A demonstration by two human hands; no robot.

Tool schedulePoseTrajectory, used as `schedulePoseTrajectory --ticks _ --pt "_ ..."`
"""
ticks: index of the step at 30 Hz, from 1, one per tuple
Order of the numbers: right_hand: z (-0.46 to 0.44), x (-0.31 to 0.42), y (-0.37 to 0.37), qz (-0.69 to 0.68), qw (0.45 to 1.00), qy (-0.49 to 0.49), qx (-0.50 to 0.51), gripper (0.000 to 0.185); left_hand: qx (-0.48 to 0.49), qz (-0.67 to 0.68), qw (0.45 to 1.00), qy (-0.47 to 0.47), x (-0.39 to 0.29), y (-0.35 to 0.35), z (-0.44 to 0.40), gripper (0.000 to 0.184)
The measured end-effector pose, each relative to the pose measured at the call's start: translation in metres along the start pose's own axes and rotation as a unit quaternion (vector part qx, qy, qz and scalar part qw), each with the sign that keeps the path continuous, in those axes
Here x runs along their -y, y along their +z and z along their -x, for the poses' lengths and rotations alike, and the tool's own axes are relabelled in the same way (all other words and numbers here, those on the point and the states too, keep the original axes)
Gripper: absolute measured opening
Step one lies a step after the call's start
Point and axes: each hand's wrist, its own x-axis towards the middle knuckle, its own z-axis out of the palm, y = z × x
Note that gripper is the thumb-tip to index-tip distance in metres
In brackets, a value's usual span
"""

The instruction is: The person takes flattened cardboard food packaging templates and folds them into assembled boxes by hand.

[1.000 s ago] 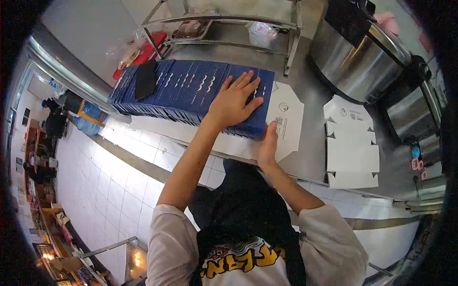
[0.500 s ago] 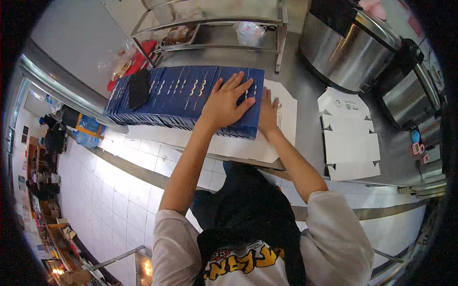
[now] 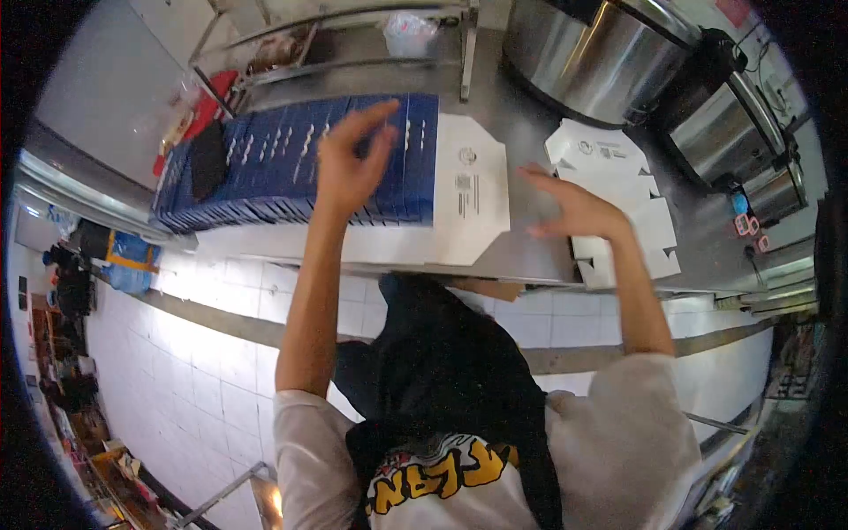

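A long row of dark blue folded cartons point(image 3: 274, 159) stands packed together on a white cardboard sheet point(image 3: 473, 190). Over the middle of the row is my left hand point(image 3: 353, 163), its fingers apart and holding nothing. My right hand point(image 3: 579, 210) is in the air between that sheet and a second white cut-out sheet point(image 3: 623, 199), fingers spread and empty. A flat black object point(image 3: 209, 159) rests on the left part of the row. Printed marks show on both white sheets.
Two large steel pots point(image 3: 601, 57) stand at the back right of the steel counter point(image 3: 530, 256). A metal rack point(image 3: 470, 53) rises behind the cartons, with a plastic-wrapped container point(image 3: 411, 35). Red items lie at the back left. Far left, people are beyond the tiled floor.
My left hand has lifted off the right end of the row and shifted left. My right hand has left the row's end and moved right. The camera view has shifted too.
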Motion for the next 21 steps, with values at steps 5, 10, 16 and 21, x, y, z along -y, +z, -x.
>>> schedulePoseTrajectory --ticks 5,10,16,21 --pt "0.138 -0.054 0.021 0.215 0.961 0.170 0.038 0.109 -0.277 0.138 0.951 0.012 -0.028 -0.004 0.072 0.017" --pt "0.159 -0.073 0.032 0.229 0.940 0.253 0.009 0.061 -0.250 0.116 0.958 -0.076 -0.052 -0.005 0.137 0.018" --pt "0.116 -0.072 0.016 0.241 0.948 0.195 0.078 0.033 -0.295 0.210 0.894 -0.263 -0.038 0.012 0.239 0.020" --pt "0.102 -0.224 0.002 0.267 0.950 0.036 0.158 0.026 -0.347 0.204 0.803 -0.440 0.024 0.071 0.374 0.023"
